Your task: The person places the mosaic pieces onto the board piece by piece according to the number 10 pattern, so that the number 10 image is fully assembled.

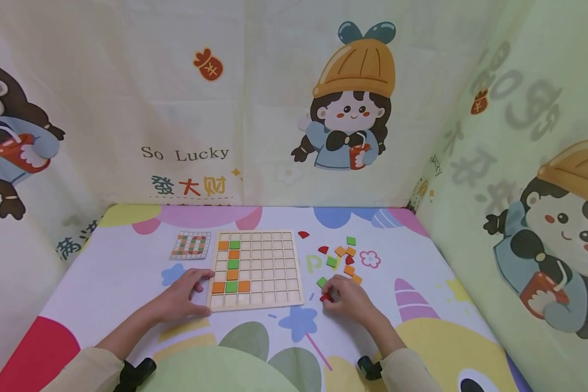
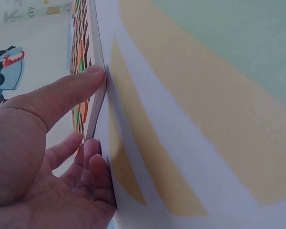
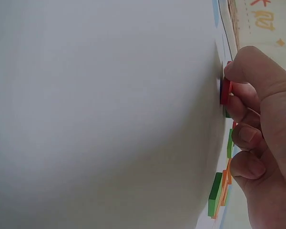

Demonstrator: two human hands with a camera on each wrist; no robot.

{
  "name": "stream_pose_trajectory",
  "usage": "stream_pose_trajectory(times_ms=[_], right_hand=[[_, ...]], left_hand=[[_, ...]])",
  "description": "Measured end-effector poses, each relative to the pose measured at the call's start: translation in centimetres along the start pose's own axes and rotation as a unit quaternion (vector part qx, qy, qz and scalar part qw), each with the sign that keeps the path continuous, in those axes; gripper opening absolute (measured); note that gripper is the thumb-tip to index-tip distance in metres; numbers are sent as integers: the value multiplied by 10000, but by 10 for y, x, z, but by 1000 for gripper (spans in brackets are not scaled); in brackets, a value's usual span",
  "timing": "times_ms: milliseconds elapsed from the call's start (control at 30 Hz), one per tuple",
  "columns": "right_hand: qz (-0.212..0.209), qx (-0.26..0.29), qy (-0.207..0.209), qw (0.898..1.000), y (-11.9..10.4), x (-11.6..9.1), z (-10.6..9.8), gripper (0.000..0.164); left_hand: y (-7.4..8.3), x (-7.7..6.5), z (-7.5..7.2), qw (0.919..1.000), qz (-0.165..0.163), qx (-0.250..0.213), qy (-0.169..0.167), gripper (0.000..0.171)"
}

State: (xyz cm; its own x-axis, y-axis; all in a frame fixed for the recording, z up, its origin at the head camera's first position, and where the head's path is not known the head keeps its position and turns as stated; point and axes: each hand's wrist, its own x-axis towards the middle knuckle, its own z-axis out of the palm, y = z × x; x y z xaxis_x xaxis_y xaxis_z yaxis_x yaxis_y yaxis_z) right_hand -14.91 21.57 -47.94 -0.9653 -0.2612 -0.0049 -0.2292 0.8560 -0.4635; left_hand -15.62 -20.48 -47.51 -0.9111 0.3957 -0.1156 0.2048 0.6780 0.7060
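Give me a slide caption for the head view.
Left grip touching a partly filled board, right grip pinching a red piece near loose tiles.

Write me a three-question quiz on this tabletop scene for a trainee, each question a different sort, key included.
1. Multiple choice: what colour is the piece that the right hand pinches?
A) green
B) red
C) orange

2. True or false: the left hand touches the edge of the wooden board.

3. Count: how many green tiles sit in the board's grid?

Key: 1. B; 2. True; 3. Three
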Motion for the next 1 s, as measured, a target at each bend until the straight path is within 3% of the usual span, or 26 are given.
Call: stream_pose_trajectory(times_ms=[167,500,767,1000], right_hand=[[-182,237,50,9995,-2,3,2,15],[-568,621,-134,9964,-21,18,8,15],[-622,515,-259,9964,-39,34,17,15],[-623,487,-389,9961,-55,46,25,14]], left_hand=[[1,-1,-1,10000,-92,21,-10,82],[0,-3,-2,9999,104,-67,2,81],[1,-3,-3,10000,5,-64,-3,81],[1,-2,-3,9999,139,-89,-25,81]])
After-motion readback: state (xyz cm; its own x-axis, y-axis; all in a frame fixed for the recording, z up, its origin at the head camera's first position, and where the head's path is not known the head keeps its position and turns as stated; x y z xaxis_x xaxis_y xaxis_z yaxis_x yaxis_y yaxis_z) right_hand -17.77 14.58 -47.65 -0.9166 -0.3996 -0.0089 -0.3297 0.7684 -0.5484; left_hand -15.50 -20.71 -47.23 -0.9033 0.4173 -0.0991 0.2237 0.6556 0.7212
